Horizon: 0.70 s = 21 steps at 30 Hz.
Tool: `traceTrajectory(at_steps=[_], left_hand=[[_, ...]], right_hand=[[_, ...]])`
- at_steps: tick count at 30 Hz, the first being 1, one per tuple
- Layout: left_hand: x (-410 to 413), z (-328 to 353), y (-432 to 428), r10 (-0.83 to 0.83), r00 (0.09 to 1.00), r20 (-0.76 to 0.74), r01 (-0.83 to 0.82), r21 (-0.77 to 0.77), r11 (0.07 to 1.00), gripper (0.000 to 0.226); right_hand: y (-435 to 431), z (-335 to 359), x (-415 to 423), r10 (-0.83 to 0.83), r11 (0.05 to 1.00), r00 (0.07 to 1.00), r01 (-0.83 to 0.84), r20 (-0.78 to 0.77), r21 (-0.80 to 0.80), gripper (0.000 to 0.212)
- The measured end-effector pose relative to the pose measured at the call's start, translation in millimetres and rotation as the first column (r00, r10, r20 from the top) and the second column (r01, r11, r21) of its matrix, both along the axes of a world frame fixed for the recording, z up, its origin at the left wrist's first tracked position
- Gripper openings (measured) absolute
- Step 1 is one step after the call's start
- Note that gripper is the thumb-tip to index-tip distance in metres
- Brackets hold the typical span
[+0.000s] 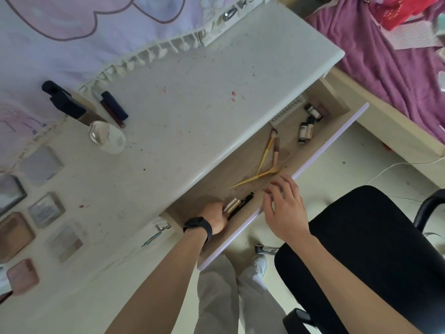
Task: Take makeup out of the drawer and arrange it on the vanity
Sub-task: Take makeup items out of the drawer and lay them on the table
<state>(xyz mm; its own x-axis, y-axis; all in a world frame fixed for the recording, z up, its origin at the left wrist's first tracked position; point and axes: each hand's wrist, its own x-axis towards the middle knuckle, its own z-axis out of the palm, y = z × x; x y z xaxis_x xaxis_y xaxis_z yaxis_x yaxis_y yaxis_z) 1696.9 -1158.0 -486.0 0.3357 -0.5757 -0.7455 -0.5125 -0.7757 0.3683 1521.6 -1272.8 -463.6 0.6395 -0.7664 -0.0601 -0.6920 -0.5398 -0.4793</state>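
Observation:
The open drawer [325, 150] juts out from under the white vanity top [192, 104]. Inside it my left hand [216, 216] grips several slim pens: two metallic ones [231, 204] and a black pencil [243, 203]. My right hand [284, 206] hovers over the drawer's front edge with fingers relaxed, holding nothing. Farther along the drawer lie yellow-handled brushes [265, 153], small foundation bottles [307, 127] and a white comb [287, 111]. On the vanity stand a round compact [107, 137], dark bottles [65, 102], lip tubes [114, 107] and several palettes [45, 209] at left.
A black office chair [375, 249] sits right of my legs. A bed with a purple blanket [390, 51] is at the upper right. A white cable [397, 166] runs over the floor. A lilac cloth [72, 32] with a fringe covers the vanity's back.

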Motion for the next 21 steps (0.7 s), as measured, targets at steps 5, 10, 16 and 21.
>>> traceTrajectory(at_steps=[5, 10, 16, 21], left_hand=[[-0.3, 20.8, 2.1, 0.028, 0.999, -0.026, -0.032, -0.155, 0.987, 0.013], [5.8, 66.0, 8.2, 0.17, 0.977, -0.128, -0.206, -0.362, 0.909, 0.012], [45.6, 120.4, 20.7, 0.364, 0.9, -0.241, -0.435, -0.419, 0.797, 0.009], [72.1, 134.2, 38.6, 0.575, 0.747, -0.335, -0.665, -0.384, 0.64, 0.012]], right_hand=[[1.8, 1.2, 0.8, -0.005, 0.996, 0.997, -0.002, -0.075, -0.086, 0.036], [-8.2, 20.2, 24.6, 0.208, 0.955, 0.896, -0.272, -0.392, -0.116, 0.032], [3.5, 22.8, 92.9, 0.62, 0.779, 0.561, -0.527, -0.548, 0.341, 0.029], [11.6, 3.5, 112.1, 0.641, 0.753, 0.405, -0.497, -0.652, 0.432, 0.025]])
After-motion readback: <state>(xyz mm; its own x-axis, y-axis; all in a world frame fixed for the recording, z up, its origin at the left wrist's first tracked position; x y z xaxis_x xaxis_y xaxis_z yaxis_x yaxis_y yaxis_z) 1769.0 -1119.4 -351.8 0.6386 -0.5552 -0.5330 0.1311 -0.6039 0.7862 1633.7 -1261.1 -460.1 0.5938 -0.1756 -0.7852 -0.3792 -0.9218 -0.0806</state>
